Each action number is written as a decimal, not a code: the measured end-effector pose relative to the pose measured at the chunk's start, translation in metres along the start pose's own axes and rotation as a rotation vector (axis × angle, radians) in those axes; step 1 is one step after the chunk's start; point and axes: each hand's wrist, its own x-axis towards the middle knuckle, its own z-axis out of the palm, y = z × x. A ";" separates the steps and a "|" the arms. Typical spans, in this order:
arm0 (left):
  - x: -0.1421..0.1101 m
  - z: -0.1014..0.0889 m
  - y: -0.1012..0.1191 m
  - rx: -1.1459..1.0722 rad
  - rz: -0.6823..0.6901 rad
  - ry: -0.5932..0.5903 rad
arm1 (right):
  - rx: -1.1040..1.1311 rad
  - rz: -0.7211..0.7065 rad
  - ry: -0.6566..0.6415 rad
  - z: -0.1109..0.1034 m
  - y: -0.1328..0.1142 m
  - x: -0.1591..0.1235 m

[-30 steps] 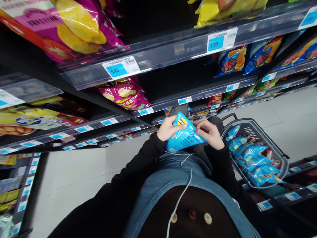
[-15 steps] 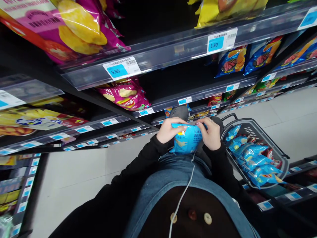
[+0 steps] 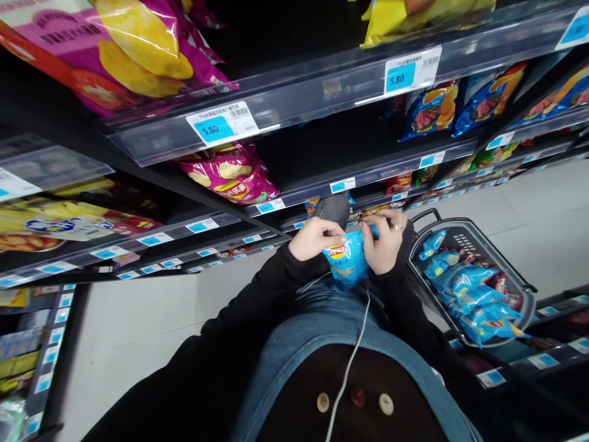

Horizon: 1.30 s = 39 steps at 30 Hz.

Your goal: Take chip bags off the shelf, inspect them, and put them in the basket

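I hold a light blue chip bag (image 3: 347, 264) in front of my body with both hands. My left hand (image 3: 315, 236) grips its upper left edge, fingers curled over it. My right hand (image 3: 384, 239) clasps the upper right side, a ring on one finger. The bag stands nearly upright between my hands, above my jeans. Its top edge is hidden by my fingers.
A dark shopping basket (image 3: 469, 236) with several blue chip bags stands on the floor to my right. Black shelves with price tags (image 3: 221, 126) hold magenta chip bags (image 3: 232, 175) and blue ones (image 3: 430, 113). A white earphone cable (image 3: 352, 359) hangs down my front.
The blue bag turned from lying flat and tilted to nearly upright, and both hands rose a little and came closer together on its top.
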 end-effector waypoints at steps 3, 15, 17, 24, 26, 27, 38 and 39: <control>-0.003 0.002 -0.009 -0.066 -0.021 0.086 | -0.091 -0.162 -0.109 0.003 -0.002 -0.009; -0.013 0.000 -0.026 -0.022 0.024 0.138 | -0.146 -0.238 -0.292 0.013 -0.012 -0.016; -0.015 0.001 -0.027 -0.006 0.040 0.149 | -0.136 -0.208 -0.311 0.013 -0.014 -0.017; -0.016 0.005 -0.026 0.048 0.026 0.195 | -0.172 -0.192 -0.295 0.025 -0.007 -0.030; -0.016 0.006 -0.025 0.078 0.011 0.228 | -0.207 -0.169 -0.287 0.030 -0.004 -0.032; -0.016 0.006 -0.025 0.092 0.006 0.241 | -0.224 -0.153 -0.287 0.031 -0.004 -0.033; -0.018 0.001 -0.021 0.223 0.005 0.167 | -0.385 -0.104 -0.269 0.034 -0.011 -0.018; -0.017 -0.001 -0.019 0.266 0.002 0.130 | -0.401 -0.133 -0.293 0.035 -0.009 -0.018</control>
